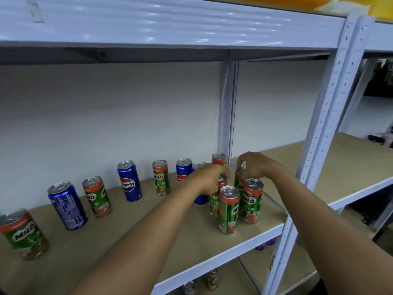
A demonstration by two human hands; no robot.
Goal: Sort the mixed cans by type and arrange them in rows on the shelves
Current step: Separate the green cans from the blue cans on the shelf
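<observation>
Green Milo cans and blue Pepsi cans stand mixed on the brown shelf board [131, 228]. At the right end several Milo cans cluster together; two stand in front [228, 209] [252, 200]. My left hand [209, 179] grips the top of a Milo can [214, 204] behind them. My right hand [253, 165] holds the top of another Milo can [239, 184] at the back of the cluster. A Pepsi can [201, 199] is partly hidden under my left wrist. Further left stand a Pepsi can [128, 180], Milo cans [161, 177] [96, 196] [23, 233] and another Pepsi can [67, 206].
A white metal upright [314, 141] bounds the shelf on the right, with a second shelf bay [348, 167] beyond it. The shelf above [170, 24] hangs low overhead. More cans [211, 279] stand on the shelf below.
</observation>
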